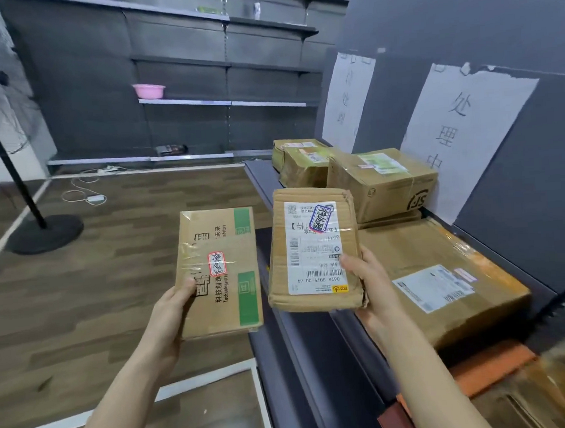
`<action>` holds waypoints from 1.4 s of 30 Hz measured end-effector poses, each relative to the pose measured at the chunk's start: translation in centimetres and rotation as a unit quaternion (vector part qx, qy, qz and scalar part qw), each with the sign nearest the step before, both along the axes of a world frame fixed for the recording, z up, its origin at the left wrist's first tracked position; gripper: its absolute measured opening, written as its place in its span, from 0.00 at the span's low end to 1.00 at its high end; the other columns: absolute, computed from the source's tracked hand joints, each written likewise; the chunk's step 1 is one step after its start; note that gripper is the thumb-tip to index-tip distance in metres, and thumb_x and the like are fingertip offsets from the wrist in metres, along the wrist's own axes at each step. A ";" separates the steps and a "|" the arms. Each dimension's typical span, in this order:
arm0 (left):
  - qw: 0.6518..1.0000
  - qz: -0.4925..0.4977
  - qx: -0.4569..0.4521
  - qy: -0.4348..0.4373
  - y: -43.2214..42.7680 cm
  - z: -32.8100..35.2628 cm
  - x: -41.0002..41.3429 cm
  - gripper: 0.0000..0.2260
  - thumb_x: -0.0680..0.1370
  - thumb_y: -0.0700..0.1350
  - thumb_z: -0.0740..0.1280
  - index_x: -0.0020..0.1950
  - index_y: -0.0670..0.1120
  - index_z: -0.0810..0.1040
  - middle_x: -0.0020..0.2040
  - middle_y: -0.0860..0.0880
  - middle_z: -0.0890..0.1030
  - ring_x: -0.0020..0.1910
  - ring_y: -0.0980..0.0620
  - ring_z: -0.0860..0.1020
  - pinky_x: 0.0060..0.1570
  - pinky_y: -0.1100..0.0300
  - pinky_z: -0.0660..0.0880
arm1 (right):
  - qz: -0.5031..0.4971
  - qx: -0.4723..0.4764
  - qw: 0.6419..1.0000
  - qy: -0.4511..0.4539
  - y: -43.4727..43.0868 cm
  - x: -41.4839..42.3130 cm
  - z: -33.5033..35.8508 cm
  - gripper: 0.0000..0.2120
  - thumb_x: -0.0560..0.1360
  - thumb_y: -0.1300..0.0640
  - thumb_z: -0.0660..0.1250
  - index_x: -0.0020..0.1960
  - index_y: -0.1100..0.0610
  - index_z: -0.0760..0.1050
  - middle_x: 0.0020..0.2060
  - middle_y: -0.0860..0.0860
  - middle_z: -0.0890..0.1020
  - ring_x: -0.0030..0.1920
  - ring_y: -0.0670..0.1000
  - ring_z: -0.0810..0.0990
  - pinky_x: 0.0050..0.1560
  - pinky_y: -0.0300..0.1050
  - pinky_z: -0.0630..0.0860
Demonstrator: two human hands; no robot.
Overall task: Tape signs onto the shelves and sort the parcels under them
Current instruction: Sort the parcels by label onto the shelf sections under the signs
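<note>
My left hand (168,320) grips a flat cardboard parcel (222,283) with green stripes and a small red-edged sticker, held up over the floor. My right hand (368,284) holds a second, wrinkled parcel (309,242) bearing a white shipping label and a blue-edged sticker, above the front edge of the grey shelf (262,178). Two white paper signs are taped on the shelf's back panel: a near one (461,130) and a far one (347,100). Under the near sign lie a tall box (382,188) and a large flat parcel (436,270). Beneath the far sign sit two smaller boxes (301,166).
A standing fan (44,233) occupies the floor at left, with a white cable and power strip (95,198) beyond it. Grey wall shelving at the back holds a pink basin (149,90). More parcels, one orange (492,369), lie at lower right.
</note>
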State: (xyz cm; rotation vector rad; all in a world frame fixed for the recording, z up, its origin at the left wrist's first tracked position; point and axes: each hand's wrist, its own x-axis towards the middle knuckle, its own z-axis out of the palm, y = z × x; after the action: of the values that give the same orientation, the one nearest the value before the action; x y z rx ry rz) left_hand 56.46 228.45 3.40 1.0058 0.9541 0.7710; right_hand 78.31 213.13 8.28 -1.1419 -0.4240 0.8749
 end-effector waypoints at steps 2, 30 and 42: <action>1.000 -0.007 -0.005 0.001 3.9 -0.3 0.6 0.10 0.80 0.50 0.61 0.53 0.46 0.79 0.50 0.46 0.83 0.48 0.47 0.80 0.45 0.54 0.75 | -0.009 0.003 1.000 0.007 3.4 0.5 -0.2 0.23 0.64 0.64 0.68 0.60 0.59 0.73 0.47 0.57 0.85 0.43 0.55 0.85 0.35 0.46 0.81; 0.981 -0.193 0.004 -0.007 40.4 2.4 25.3 0.12 0.80 0.48 0.60 0.55 0.43 0.78 0.49 0.44 0.82 0.45 0.48 0.80 0.44 0.56 0.75 | -0.249 0.008 0.968 0.038 32.2 17.5 0.5 0.17 0.74 0.64 0.64 0.63 0.62 0.72 0.55 0.60 0.81 0.56 0.61 0.80 0.58 0.59 0.75; 0.958 -0.280 -0.048 -0.046 47.4 4.4 38.6 0.12 0.81 0.49 0.55 0.47 0.49 0.77 0.34 0.53 0.84 0.36 0.53 0.82 0.38 0.59 0.78 | -0.363 0.005 0.931 0.034 36.0 23.9 1.4 0.17 0.75 0.63 0.63 0.63 0.64 0.72 0.56 0.60 0.81 0.57 0.61 0.79 0.61 0.61 0.73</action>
State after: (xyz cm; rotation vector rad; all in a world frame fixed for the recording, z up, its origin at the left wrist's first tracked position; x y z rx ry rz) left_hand 95.10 275.86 7.79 1.0756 0.5734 0.2897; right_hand 102.16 249.16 9.65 -1.1354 0.0675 0.2578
